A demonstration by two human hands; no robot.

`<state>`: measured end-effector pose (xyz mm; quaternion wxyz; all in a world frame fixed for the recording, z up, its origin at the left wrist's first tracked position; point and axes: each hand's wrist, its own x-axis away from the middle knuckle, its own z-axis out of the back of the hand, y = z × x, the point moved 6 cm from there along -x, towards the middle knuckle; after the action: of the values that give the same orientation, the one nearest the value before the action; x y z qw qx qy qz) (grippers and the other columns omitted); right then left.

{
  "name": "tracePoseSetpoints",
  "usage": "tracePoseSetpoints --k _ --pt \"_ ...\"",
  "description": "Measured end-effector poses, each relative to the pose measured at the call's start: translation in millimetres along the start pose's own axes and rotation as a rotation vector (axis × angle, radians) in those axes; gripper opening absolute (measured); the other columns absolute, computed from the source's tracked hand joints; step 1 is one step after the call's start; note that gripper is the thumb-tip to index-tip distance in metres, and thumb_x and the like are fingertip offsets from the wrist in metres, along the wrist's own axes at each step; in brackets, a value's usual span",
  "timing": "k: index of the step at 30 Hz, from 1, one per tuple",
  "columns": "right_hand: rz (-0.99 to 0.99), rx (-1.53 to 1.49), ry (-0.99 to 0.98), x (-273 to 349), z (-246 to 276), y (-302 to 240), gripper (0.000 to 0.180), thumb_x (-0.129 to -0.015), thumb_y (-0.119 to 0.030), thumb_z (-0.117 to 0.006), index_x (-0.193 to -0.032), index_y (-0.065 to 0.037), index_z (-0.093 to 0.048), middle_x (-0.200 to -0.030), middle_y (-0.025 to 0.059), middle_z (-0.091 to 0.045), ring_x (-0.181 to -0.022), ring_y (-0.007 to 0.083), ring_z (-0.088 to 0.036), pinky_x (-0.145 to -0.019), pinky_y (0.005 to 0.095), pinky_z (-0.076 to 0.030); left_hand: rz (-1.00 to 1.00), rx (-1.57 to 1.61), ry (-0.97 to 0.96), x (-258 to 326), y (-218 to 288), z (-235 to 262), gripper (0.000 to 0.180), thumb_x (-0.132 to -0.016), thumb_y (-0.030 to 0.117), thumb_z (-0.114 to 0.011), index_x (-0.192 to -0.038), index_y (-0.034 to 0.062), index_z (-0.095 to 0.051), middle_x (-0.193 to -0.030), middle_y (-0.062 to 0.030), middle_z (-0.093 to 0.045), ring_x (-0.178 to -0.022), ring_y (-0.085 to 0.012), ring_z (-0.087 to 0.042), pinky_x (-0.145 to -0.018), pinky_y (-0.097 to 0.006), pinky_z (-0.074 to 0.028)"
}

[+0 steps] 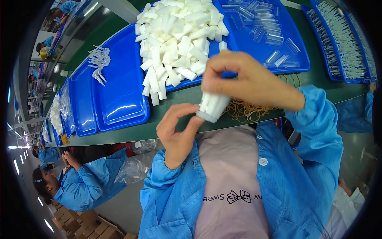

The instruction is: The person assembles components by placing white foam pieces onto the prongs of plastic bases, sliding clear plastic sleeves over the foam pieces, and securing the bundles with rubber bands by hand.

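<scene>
Just past the table's front edge, between my hands, is a bundle of white pieces, tilted, with a flat, greyish lower end. My left hand pinches that lower end between thumb and fingertips. From above, my right hand closes its fingers over the upper end, slightly blurred and hiding part of it. Loose tan rubber bands lie on the green table beneath my right wrist. Beyond my hands, a heap of white foam blocks overflows a blue tray.
Clear plastic tubes lie in a blue tray at the far right. Another blue tray at left holds small clear branched parts. Racks of thin white pieces stand far right. A co-worker in blue sits at left.
</scene>
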<state>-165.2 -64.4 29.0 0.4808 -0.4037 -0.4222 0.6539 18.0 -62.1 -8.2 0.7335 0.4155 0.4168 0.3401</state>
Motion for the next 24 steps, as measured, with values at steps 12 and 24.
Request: tracePoseSetpoints --k 12,24 --pt "0.575 1.284 0.211 -73.9 -3.1 37.1 0.017 -0.075 -0.01 -0.064 -0.091 -0.013 -0.068 -0.096 0.0033 -0.057 -0.096 0.0174 -0.056 -0.08 0.0317 -0.042 0.133 0.136 0.107 4.2 -18.3 10.1 0.015 -0.083 0.003 -0.069 -0.098 -0.0009 -0.066 -0.099 -0.0075 -0.059 -0.089 -0.0127 -0.058 -0.079 -0.024 -0.048" --pt "0.656 1.035 0.278 -31.1 2.9 5.7 0.011 -0.077 -0.014 -0.061 -0.088 -0.012 -0.062 -0.095 0.0036 -0.06 -0.092 0.0203 -0.059 -0.084 0.0333 -0.044 -0.013 0.008 0.143 -3.8 -1.1 12.7 0.015 -0.08 0.0 -0.071 -0.094 0.0006 -0.068 -0.094 -0.009 -0.061 -0.085 -0.0169 -0.058 -0.072 -0.027 -0.046"
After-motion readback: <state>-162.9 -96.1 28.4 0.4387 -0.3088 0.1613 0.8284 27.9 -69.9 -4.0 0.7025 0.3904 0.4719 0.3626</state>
